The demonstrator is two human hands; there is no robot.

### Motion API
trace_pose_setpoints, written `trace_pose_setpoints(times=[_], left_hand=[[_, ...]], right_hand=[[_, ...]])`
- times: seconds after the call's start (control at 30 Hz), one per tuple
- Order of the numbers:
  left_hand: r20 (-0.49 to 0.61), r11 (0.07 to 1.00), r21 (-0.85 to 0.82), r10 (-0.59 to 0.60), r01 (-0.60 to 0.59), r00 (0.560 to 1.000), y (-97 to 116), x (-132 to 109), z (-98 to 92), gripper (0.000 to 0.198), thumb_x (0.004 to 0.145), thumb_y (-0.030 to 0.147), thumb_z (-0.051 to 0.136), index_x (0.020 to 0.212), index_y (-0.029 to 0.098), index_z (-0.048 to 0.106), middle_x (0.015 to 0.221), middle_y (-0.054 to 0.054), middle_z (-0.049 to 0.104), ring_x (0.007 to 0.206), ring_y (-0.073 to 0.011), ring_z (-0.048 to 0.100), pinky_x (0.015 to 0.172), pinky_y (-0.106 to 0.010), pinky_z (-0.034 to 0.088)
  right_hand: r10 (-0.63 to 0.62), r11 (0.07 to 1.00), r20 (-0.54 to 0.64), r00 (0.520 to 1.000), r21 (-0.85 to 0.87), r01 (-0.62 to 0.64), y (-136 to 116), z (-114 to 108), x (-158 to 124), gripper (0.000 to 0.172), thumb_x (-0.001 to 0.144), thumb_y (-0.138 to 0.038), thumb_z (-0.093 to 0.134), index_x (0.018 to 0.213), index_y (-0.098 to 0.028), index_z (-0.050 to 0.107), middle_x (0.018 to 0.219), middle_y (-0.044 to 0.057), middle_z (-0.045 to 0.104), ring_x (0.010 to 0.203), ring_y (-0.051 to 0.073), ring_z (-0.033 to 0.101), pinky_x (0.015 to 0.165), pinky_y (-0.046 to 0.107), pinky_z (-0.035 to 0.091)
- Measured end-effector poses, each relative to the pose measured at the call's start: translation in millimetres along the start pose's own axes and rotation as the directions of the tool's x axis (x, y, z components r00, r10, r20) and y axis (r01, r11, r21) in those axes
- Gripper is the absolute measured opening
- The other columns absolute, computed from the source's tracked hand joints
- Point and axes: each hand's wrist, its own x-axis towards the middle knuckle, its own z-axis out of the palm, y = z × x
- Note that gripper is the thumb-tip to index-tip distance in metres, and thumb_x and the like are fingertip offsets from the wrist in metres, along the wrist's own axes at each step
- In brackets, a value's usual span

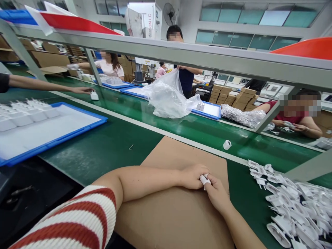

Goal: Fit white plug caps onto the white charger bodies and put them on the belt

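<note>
Both hands are over the cardboard (171,214), meeting near its middle. My left hand (193,176) is curled, fingertips closed on one end of a small white plug (204,179). My right hand (217,193) pinches the other end, thumb and forefinger clamped on it. The plug sits between the two hands, just above the cardboard; I can't tell if it touches. My judgement: this is best done with wrists resting on the sheet, gripping the body rather than any thin part, and working low so a slip lands on cardboard. A pile (298,211) of similar white pieces lies just right of the sheet. Beyond is the green belt (103,152) with a lone plug (227,144), and a blue tray (52,131) to the left. Farther off: a co-worker's hand (84,90) and a plastic bag (168,95).
</note>
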Motion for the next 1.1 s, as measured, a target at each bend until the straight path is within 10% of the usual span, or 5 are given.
trace_pose_setpoints(times=[0.4,0.63,0.83,1.0,1.1], left_hand=[[-0.083,0.988,-0.141,0.056,-0.068,0.995,3.3,-10.3,4.4,0.052,0.077,0.010,0.060,0.127,0.022,0.065,0.126,-0.010,0.070,0.118,-0.0284,0.066,0.107,-0.046,0.052],[-0.197,0.985,-0.128,-0.137,0.112,0.971,-9.4,-12.1,12.1,0.058,0.091,0.032,0.066,0.146,0.025,0.051,0.144,-0.014,0.058,0.132,-0.0297,0.058,0.116,-0.051,0.048],[-0.088,0.990,0.054,-0.127,0.132,0.988,2.9,-8.4,7.0,0.045,0.091,0.030,0.066,0.136,0.024,0.061,0.145,-0.013,0.057,0.140,-0.0330,0.051,0.123,-0.054,0.040],[-0.012,0.990,0.132,-0.047,0.048,0.999,14.8,-7.5,1.4,0.029,0.097,0.033,0.062,0.123,0.023,0.070,0.135,-0.012,0.062,0.132,-0.0321,0.055,0.117,-0.053,0.045],[0.012,0.994,0.096,-0.045,0.043,0.999,15.1,-5.3,-1.0,0.026,0.097,0.035,0.063,0.119,0.023,0.072,0.134,-0.011,0.063,0.130,-0.0313,0.055,0.116,-0.051,0.045]], right_hand=[[-0.076,0.997,-0.138,0.988,0.001,0.077,1.4,4.8,-5.5,0.017,0.081,-0.030,0.059,0.069,-0.021,0.066,0.067,0.000,0.062,0.066,0.016,0.055,0.063,0.028,0.042],[0.069,0.986,-0.609,0.790,-0.077,-0.145,27.0,-49.0,12.7,0.044,0.087,-0.031,0.058,0.125,-0.018,0.075,0.113,0.008,0.077,0.081,0.020,0.067,0.081,0.034,0.056],[0.063,0.639,-0.666,0.743,-0.545,-0.543,47.8,-125.1,41.1,0.054,0.093,-0.018,0.048,0.145,-0.010,0.063,0.148,0.018,0.060,0.139,0.033,0.048,0.121,0.042,0.033],[0.233,0.492,-0.661,0.713,-0.553,-0.673,60.2,-151.6,69.5,0.063,0.100,-0.036,0.049,0.160,-0.017,0.045,0.170,0.022,0.030,0.151,0.045,0.032,0.121,0.061,0.023],[0.365,0.337,-0.607,0.706,-0.621,-0.708,60.3,-159.3,80.1,0.061,0.102,-0.044,0.047,0.159,-0.024,0.047,0.166,0.021,0.037,0.146,0.045,0.043,0.115,0.059,0.034]])
